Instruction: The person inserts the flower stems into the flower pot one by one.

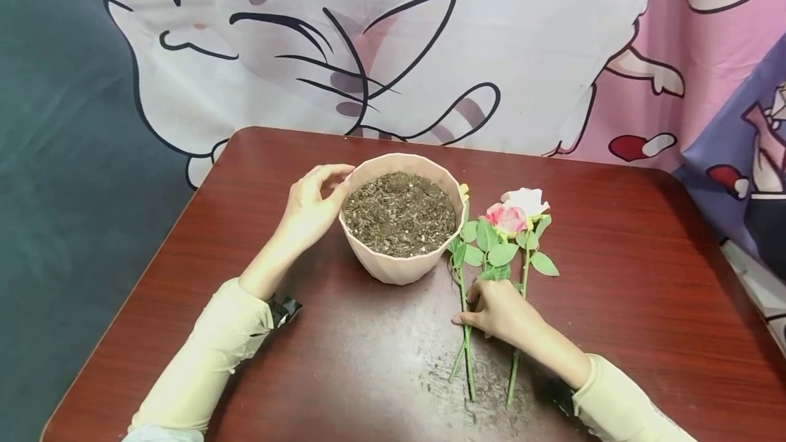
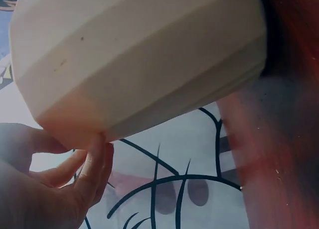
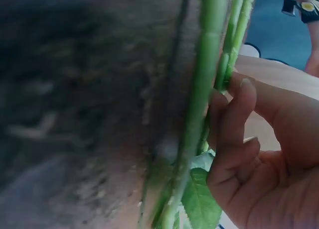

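A pale, faceted flower pot (image 1: 393, 268) filled with dark soil (image 1: 402, 213) stands on the table. My left hand (image 1: 312, 204) holds its left rim, with thumb and fingers against the edge; in the left wrist view the fingertips press on the outer wall (image 2: 149, 64). Right of the pot lie flowers with green stems: a pink rose (image 1: 506, 218), a white rose (image 1: 527, 201) and a yellow bloom (image 1: 464, 189) partly hidden by the pot. My right hand (image 1: 506, 312) pinches green stems (image 3: 232, 45) between thumb and fingers. Another stem (image 1: 513, 377) passes under this hand.
The reddish-brown table (image 1: 638, 278) has rounded corners. Specks of soil (image 1: 451, 384) lie around the stem ends. A cloth with a cartoon cat (image 1: 245, 39) hangs behind the table's far edge.
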{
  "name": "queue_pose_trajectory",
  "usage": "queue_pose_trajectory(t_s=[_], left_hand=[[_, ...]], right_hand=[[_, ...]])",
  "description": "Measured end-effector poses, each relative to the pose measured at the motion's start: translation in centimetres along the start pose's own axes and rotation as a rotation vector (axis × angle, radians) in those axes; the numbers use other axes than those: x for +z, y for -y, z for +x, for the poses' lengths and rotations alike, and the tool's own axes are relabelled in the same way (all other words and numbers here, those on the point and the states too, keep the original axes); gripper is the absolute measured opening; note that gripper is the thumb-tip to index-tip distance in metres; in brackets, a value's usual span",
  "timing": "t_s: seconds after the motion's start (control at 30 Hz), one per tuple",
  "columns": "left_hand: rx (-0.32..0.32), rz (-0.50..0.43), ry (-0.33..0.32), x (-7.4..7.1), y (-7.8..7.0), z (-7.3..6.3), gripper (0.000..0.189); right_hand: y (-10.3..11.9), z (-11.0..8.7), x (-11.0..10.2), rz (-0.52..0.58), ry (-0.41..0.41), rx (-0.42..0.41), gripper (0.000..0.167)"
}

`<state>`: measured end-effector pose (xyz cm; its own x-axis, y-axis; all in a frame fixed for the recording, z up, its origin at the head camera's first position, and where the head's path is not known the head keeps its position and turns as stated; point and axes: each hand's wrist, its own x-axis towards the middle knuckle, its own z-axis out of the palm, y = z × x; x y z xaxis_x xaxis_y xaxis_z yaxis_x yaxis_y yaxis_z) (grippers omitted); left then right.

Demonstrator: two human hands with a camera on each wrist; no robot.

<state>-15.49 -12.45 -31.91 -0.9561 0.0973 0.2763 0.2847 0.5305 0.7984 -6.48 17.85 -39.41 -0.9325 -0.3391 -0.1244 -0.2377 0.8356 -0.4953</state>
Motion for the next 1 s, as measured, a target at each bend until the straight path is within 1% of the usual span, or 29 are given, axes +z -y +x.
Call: queue_pose_trajectory(t_s=[0.17, 0.27, 0.37, 0.63, 0.73, 0.83, 0.9, 1.0], left_hand=[[-0.026, 0.02, 0.029, 0.0, -0.4, 0.1, 0.032], [-0.044, 0.024, 0.037, -0.1, -0.4, 0.2, 0.03], [-0.046, 0.021, 0.037, -0.2, -0.4, 0.3, 0.03], [-0.08, -0.002, 0.048, -0.5, -0.4, 0.5, 0.031], [-0.088, -0.015, 0.037, -0.5, -0.4, 0.4, 0.031], [-0.071, -0.01, 0.027, -0.5, -0.2, 0.3, 0.031], [-0.05, -0.001, 0.023, -0.5, -0.1, 0.2, 0.031], [-0.02, 0.017, 0.017, -0.3, 0.2, 0.0, 0.03]], right_hand=[[-0.2, -0.1, 0.0, 0.083, 0.044, 0.05, 0.02], [-0.3, -0.3, -0.1, 0.112, 0.061, 0.055, 0.021], [-0.3, -0.4, -0.3, 0.174, 0.08, 0.076, 0.02], [-0.6, -0.6, -1.0, 0.327, 0.167, 0.166, 0.015], [-0.7, -0.8, -1.7, 0.409, 0.195, 0.159, 0.015], [-0.8, -1.1, -2.5, 0.466, 0.208, 0.122, 0.017], [-0.9, -1.5, -3.0, 0.48, 0.212, 0.09, 0.018], [-0.9, -2.1, -3.7, 0.471, 0.202, 0.049, 0.016]])
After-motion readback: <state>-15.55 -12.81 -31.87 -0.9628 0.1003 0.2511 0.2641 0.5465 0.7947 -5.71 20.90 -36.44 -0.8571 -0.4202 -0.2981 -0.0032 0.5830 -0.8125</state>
